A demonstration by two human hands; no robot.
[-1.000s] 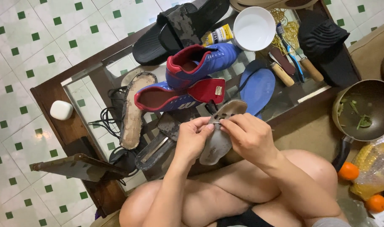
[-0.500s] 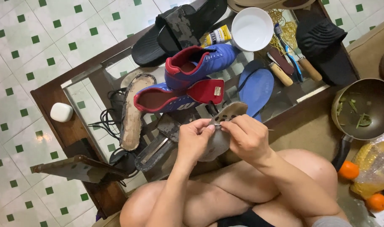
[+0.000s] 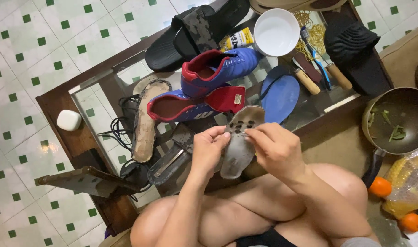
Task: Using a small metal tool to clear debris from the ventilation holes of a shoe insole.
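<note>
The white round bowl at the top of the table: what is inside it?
The white round bowl looks empty: only its plain white inside shows. It stands on the glass-topped wooden table beside a yellow glue tube. Whatever lies beneath the bowl is covered.

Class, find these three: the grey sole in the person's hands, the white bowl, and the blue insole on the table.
grey sole (image 3: 236, 153), head view, on its middle, below the holes.
white bowl (image 3: 276, 26), head view, on its inside bottom.
blue insole (image 3: 281, 95), head view, on its flat middle.
</note>
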